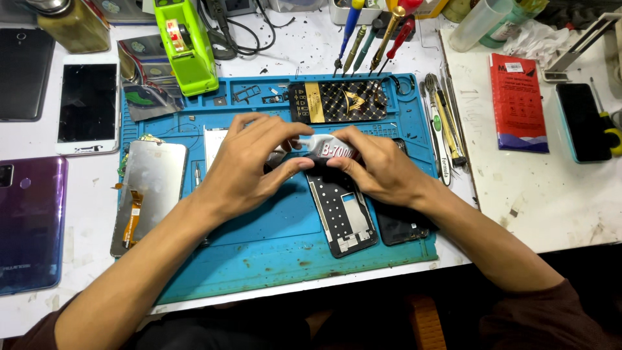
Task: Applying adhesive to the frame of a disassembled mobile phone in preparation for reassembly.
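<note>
Both hands met over the blue work mat [272, 227], which served as the landmark for everything else. The left hand [249, 165] and the right hand [382, 170] together held one grey glue tube [327, 150] above the mat's middle; the right fingers were wrapped around the tube's body, and the left fingertips were pinched narrowly at its nozzle end. Whether the cap was on could not be told, since the fingers hid it.

Directly under the hands, on the mat, lay one black phone frame [342, 217], its top end covered by the right hand. Just beside it, toward the mat's right edge, sat one dark phone body [398, 225], partly under the right wrist. At the mat's back edge rested one black patterned back cover [338, 102]. On the mat's left edge lay one silver screen assembly [148, 194] with an orange flex cable.

Off the mat to the left were three phones: one purple phone [31, 223], one white-framed phone [87, 107], and one dark phone [23, 74]. Behind the mat stood one green tape dispenser [186, 45] and a cluster of about five screwdrivers [379, 39]. To the mat's right lay a group of tweezers [444, 123], one red box [518, 104], and one phone with a turquoise edge [583, 122].
</note>
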